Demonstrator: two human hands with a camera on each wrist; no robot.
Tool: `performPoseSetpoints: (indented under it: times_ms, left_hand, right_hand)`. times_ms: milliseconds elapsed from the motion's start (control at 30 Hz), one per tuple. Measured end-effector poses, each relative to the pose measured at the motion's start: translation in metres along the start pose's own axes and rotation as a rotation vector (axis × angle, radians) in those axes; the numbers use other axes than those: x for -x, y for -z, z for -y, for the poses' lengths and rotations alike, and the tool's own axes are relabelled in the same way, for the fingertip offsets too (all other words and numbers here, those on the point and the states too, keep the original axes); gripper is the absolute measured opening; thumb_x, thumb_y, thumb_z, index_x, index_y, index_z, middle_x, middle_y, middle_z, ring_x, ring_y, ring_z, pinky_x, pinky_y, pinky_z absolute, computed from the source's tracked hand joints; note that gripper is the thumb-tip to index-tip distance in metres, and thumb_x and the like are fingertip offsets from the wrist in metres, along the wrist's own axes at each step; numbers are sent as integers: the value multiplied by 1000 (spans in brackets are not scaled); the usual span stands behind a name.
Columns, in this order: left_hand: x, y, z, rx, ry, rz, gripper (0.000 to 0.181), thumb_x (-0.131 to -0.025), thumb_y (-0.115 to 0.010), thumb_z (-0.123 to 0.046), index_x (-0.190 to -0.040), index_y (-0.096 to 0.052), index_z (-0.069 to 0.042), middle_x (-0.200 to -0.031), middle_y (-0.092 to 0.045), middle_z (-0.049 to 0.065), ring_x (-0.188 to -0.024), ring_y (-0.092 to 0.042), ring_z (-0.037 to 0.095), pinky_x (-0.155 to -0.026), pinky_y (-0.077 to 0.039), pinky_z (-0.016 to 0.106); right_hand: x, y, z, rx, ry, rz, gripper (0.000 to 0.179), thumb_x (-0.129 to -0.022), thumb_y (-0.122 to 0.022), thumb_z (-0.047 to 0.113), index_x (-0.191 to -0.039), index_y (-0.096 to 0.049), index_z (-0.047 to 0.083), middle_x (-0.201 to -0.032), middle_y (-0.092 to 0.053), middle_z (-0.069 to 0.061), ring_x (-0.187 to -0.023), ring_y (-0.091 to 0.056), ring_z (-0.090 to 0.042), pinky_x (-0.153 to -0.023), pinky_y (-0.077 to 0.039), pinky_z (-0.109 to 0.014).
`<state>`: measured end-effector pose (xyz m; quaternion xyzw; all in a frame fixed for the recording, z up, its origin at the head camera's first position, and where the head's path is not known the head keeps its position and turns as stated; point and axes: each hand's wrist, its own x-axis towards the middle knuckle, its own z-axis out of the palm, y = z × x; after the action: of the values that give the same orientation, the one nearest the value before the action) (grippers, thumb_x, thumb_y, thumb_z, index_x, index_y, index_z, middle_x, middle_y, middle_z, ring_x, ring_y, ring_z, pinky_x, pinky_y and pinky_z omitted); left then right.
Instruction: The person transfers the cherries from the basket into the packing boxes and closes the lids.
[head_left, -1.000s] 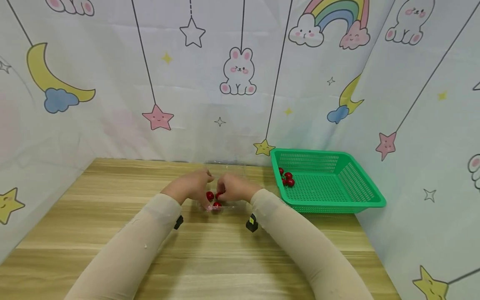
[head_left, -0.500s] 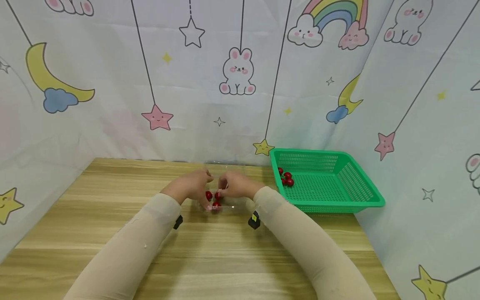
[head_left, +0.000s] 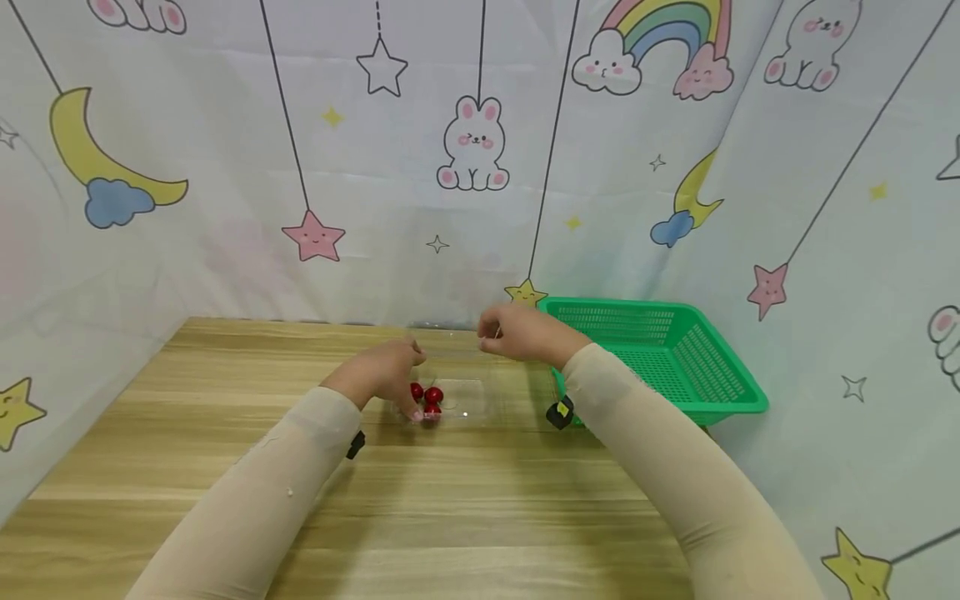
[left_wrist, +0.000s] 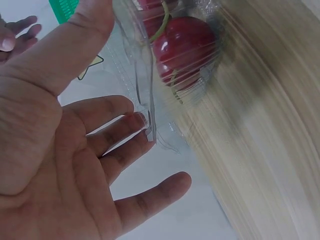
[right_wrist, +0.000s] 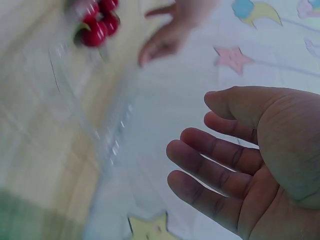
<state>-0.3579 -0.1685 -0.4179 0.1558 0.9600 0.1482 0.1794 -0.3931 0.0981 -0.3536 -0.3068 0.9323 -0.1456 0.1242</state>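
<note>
Where L hand [head_left: 381, 372] grips box [head_left: 471, 397], cherries [head_left: 432, 396] w/in

The way down into the clear box [head_left: 468, 398] is free right of the cherries [head_left: 433, 396] — the left hand [head_left: 381, 371] bars their left, the green basket [head_left: 731, 358] stands farther right.

We see clear, thin plastic in the box [head_left: 471, 398] at the centre of the head view, smooth and shiny, with bright glints along its edges. The cherries [head_left: 433, 395] inside look smooth and glossy red, their skins catching small highlights. To the right, we see the green basket [head_left: 731, 407] in moulded plastic, perforated, with a soft sheen. Across the bottom, the tabletop [head_left: 450, 517] looks like smooth, streaky-grained wood with a faint gloss. Behind, we see matt, lightly creased printed cloth [head_left: 240, 283]; the pale sleeves [head_left: 262, 492] look like matt fabric.
</note>
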Motion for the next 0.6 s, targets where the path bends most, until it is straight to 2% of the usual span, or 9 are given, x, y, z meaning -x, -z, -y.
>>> performPoseSetpoints:
  times_ms: [167, 300, 600]
  left_hand:
    - [2, 0, -1, -10, -4, -3, 112, -80, -107, -38, -171, -50, -3, -184, -33, 22, -166, -42, 50, -131, -45, 65]
    - [2, 1, -2, -11, -4, -9, 111, -81, -107, -38, -170, -51, -2, -184, -34, 23, -165, -43, 49, -131, -45, 65]
    - [1, 0, -1, -14, -9, -8, 111, -81, -106, -38, -170, -51, -2, -184, -34, 22, -165, -43, 49, -132, -45, 65]
  right_hand:
    - [13, 27, -22, -20, -65, -61, 24, -116, -69, 27, -131, -79, 11, -130, -80, -8, -119, -77, -28, -104, -65, -49]
    - [20, 41, -47, -52, -127, -101, 24, -116, -69, 27, -130, -78, 10, -131, -79, -11, -120, -75, -31, -106, -63, -53]
    - [31, 49, -108, -69, -211, -132, 26, -114, -70, 24, -128, -79, 4, -137, -77, -21, -128, -73, -42, -110, -61, -61]
